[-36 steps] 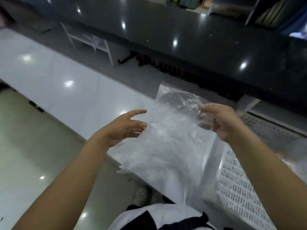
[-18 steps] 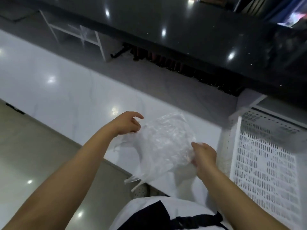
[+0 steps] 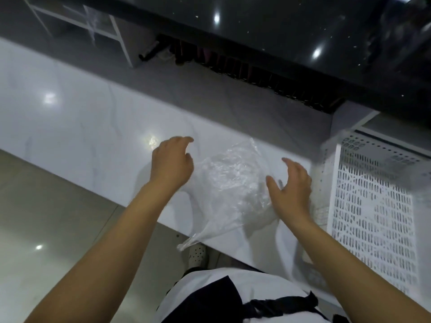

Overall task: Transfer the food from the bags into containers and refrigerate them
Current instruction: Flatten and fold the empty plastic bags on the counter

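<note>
A crumpled clear plastic bag lies on the white marble counter, one corner hanging over the near edge. It looks empty. My left hand hovers at the bag's left side, fingers loosely curved and holding nothing. My right hand is at the bag's right side, fingers spread and relaxed, a little apart from the plastic. No food and no container can be seen.
A white perforated plastic basket stands on the counter just right of my right hand. Beyond the counter runs a dark glossy surface. A white frame stands at the far left. The tiled floor lies below left.
Both hands held the bag up, bunched it and brought it down to the counter. They have let go, and the bag lies crumpled between them.
</note>
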